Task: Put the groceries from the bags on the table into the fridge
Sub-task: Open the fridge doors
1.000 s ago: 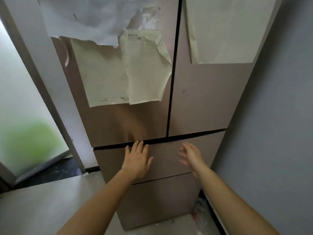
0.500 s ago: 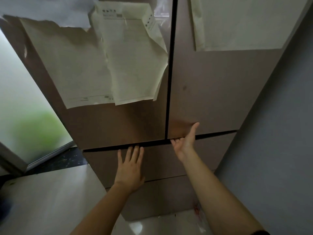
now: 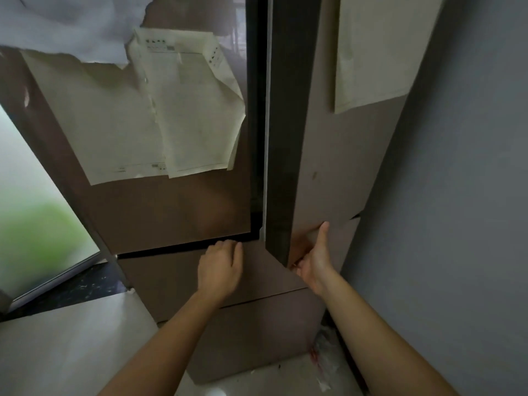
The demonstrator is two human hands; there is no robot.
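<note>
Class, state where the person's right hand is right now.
In the head view, the right hand grips the bottom edge of the fridge's right door, right of the left hand.

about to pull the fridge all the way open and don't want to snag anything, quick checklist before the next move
1. Grip: right hand holds the bottom edge of the right door, thumb on its face: ok.
2. Seal broken: right door ajar, dark gap at the centre: ok.
3. Left hand hooked under the left door: cannot tell, fingertips sit at the gap.
4. Swing room: wall looks close on the hinge side: not ok.
5. Papers on the left door secure: cannot tell.
6. Groceries within reach: cannot tell, none in view.
</note>
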